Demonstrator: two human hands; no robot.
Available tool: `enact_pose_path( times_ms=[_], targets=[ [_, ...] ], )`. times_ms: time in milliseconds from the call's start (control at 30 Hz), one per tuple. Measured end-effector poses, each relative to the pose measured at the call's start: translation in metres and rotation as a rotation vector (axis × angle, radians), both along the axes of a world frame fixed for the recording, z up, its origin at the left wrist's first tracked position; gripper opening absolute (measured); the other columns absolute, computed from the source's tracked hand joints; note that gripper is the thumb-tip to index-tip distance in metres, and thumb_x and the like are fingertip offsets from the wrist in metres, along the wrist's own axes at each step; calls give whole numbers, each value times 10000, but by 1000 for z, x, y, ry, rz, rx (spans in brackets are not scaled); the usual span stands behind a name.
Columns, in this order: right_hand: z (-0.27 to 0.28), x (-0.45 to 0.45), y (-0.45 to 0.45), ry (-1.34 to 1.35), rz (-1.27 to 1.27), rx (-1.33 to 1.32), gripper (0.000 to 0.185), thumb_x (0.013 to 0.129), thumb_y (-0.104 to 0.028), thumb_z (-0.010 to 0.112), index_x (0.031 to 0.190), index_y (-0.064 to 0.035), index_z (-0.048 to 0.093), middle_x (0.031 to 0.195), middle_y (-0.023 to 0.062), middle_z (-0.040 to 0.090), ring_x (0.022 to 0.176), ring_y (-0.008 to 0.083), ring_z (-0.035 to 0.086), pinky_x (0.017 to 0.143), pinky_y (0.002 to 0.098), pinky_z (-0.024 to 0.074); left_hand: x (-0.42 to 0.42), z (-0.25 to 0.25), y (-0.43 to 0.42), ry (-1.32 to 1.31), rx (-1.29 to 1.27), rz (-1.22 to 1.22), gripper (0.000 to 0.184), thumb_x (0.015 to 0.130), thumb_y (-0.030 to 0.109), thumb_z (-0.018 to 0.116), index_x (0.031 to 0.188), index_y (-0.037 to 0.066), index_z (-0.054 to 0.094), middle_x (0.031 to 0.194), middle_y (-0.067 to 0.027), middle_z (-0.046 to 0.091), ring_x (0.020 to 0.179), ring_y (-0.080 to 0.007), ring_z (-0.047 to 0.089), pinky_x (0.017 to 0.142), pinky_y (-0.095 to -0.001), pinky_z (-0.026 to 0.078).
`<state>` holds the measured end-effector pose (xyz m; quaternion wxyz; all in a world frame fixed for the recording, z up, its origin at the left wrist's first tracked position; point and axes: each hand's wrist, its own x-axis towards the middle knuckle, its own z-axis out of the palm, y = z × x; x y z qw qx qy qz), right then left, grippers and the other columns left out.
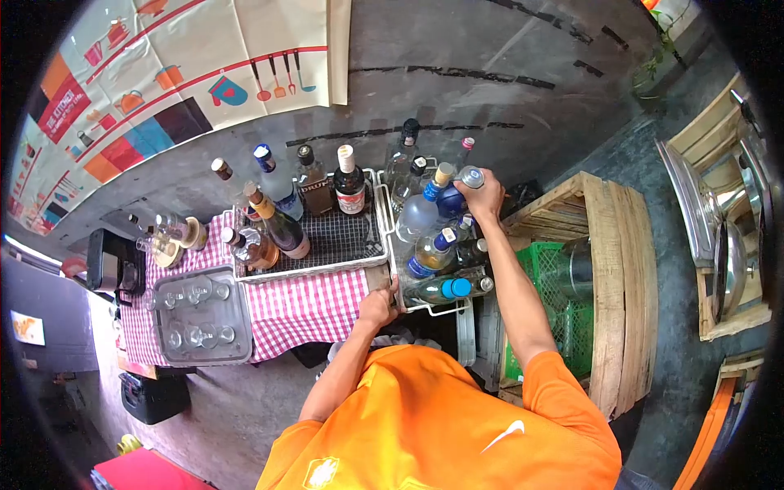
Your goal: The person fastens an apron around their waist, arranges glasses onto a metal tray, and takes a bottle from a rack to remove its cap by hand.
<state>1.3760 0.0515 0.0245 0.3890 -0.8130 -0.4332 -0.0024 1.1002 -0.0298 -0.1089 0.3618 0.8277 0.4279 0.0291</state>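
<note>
My right hand point(483, 196) is closed round the top of a blue bottle point(452, 202) with a silvery cap, which stands among other bottles in the right-hand white wire basket point(395, 260). My left hand point(379, 307) grips that basket's near left corner, its fingertips partly hidden. Beside the blue bottle is a frosted bottle point(417, 216) with a cork-coloured stopper. Nearer to me are a blue-capped bottle point(431, 255) and a green bottle with a bright blue cap point(441, 289), lying tilted. The left-hand basket point(343, 249) holds several liquor bottles, including a white-capped one point(349, 184).
A grey tray point(245, 327) with several small glasses sits on a red checked cloth point(306, 306). A black appliance point(114, 261) stands at the far left. Right of the baskets are a wooden crate point(625, 286) and a green plastic crate point(547, 314). A wall rises behind the bottles.
</note>
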Motion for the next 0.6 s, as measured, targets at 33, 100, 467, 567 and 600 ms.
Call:
enact_pose_path(
  times_ms=[33, 100, 467, 567, 600],
  targets=[
    [0, 1, 1, 1, -12, -21, 464, 577, -272, 798, 947, -58, 619, 901, 143, 658, 851, 315, 630, 753, 393, 486, 1, 0, 0, 37, -27, -1, 816, 675, 367, 721, 1370, 195, 330, 1161, -147, 552, 947, -336, 591, 756, -423, 492],
    [-2, 4, 1, 9, -16, -14, 466, 570, -283, 801, 934, -58, 617, 901, 147, 657, 846, 322, 630, 748, 397, 489, 1, 6, 1, 47, -54, 0, 808, 678, 362, 721, 1368, 193, 337, 1191, -146, 535, 959, -337, 586, 768, -425, 488],
    [-4, 4, -7, 98, 122, 16, 502, 573, -329, 809, 946, -62, 605, 917, 131, 658, 872, 300, 631, 750, 382, 486, 0, 12, -3, 28, -56, 14, 791, 697, 316, 719, 1371, 160, 334, 1335, -73, 429, 1023, -341, 557, 812, -429, 475],
    [-12, 11, -9, 220, 231, 6, 469, 614, -321, 792, 960, -55, 622, 920, 113, 663, 870, 235, 631, 756, 354, 479, 1, 11, -3, 35, -44, 16, 797, 697, 321, 719, 1374, 162, 328, 1333, -81, 429, 1020, -342, 560, 816, -428, 475],
    [-12, 13, -10, 311, 288, -51, 430, 646, -301, 780, 960, -46, 635, 912, 102, 666, 858, 185, 628, 758, 333, 474, 1, 8, -3, 34, -49, 14, 798, 700, 322, 717, 1376, 166, 323, 1337, -85, 426, 1026, -341, 558, 816, -427, 476]
  ],
)
